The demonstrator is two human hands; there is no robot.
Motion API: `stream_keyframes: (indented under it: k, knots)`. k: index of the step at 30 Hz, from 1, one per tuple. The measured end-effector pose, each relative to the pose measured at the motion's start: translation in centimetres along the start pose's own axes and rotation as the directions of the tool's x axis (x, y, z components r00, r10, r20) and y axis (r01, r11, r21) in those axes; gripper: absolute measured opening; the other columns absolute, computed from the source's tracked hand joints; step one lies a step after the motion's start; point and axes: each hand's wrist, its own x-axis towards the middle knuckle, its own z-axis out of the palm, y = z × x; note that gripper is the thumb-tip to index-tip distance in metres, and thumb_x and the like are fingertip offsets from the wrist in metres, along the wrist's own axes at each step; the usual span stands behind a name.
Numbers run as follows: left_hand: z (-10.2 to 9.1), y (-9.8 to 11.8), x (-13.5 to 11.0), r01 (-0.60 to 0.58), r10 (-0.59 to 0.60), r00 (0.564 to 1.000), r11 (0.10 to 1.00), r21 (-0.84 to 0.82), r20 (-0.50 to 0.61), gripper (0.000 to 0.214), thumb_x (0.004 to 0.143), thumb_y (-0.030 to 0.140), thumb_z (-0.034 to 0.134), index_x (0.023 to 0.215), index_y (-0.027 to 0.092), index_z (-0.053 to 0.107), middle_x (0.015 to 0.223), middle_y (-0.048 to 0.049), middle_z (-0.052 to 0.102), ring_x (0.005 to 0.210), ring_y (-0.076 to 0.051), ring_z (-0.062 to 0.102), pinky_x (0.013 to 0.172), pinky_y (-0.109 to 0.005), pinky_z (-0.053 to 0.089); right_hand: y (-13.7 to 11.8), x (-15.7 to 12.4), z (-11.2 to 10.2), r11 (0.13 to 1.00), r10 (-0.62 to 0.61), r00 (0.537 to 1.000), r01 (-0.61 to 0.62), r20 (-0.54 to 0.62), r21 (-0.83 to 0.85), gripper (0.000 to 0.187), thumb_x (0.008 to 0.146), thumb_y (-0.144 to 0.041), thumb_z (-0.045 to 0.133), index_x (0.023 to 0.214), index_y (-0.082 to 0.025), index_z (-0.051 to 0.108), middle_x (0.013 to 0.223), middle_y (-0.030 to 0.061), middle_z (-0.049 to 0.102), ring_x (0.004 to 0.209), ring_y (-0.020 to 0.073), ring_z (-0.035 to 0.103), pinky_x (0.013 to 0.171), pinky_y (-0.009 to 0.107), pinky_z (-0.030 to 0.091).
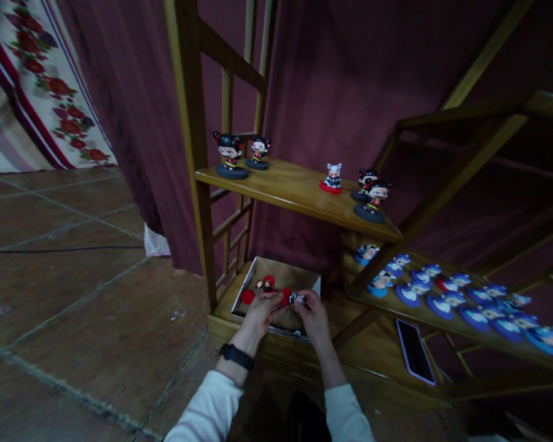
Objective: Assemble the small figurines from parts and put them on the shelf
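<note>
Both my hands reach into an open cardboard box (299,273) on the bottom board of a wooden shelf. My left hand (263,310) is closed around a small figurine on a red round base (286,297). My right hand (312,313) pinches the same figurine at its head end (297,298). Another black-haired figurine (263,284) and a loose red base (247,296) lie inside the box. A black band sits on my left wrist.
The middle shelf (299,190) carries several black-haired figurines on dark bases and one on a red base (332,178). A lower shelf to the right holds several blue-based figurines (447,301). A phone (415,351) lies on the bottom board. Maroon curtain behind, tiled floor left.
</note>
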Motion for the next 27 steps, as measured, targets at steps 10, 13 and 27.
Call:
stream_keyframes:
  k: [10, 13, 27]
  knots:
    - [0.3, -0.3, -0.5, -0.045, 0.047, 0.999, 0.992, 0.120, -0.018, 0.023, 0.052, 0.019, 0.079, 0.065, 0.007, 0.064, 0.063, -0.0089, 0.067, 0.059, -0.016, 0.063, 0.063, -0.032, 0.055, -1.1, -0.5, -0.4, 0.968, -0.080, 0.994, 0.097, 0.081, -0.233, 0.022, 0.076, -0.034, 0.050, 0.092, -0.021, 0.059, 0.083, 0.0025, 0.067, 0.076, 0.0161, 0.062, 0.069, 0.027, 0.048]
    - [0.3, -0.4, -0.4, -0.052, 0.056, 0.998, 0.988, 0.143, -0.019, 0.025, 0.050, 0.022, 0.080, 0.063, 0.007, 0.064, 0.060, -0.0077, 0.066, 0.055, -0.015, 0.061, 0.060, -0.032, 0.055, -1.4, -0.5, -0.5, 0.961, -0.093, 0.991, 0.115, 0.099, -0.250, 0.022, 0.076, -0.033, 0.050, 0.092, -0.022, 0.059, 0.084, 0.0027, 0.067, 0.077, 0.0164, 0.062, 0.069, 0.027, 0.048]
    - [-0.8, -1.5, 0.5, -0.103, 0.114, 0.992, 0.977, 0.184, -0.051, 0.029, 0.048, 0.026, 0.080, 0.056, 0.009, 0.059, 0.054, -0.0039, 0.060, 0.055, -0.015, 0.059, 0.059, -0.035, 0.054, -1.5, -0.7, -0.6, 0.899, -0.068, 0.977, 0.147, 0.200, -0.413, 0.019, 0.077, -0.024, 0.049, 0.092, -0.027, 0.061, 0.086, 0.0000, 0.067, 0.077, 0.0165, 0.063, 0.069, 0.026, 0.046]
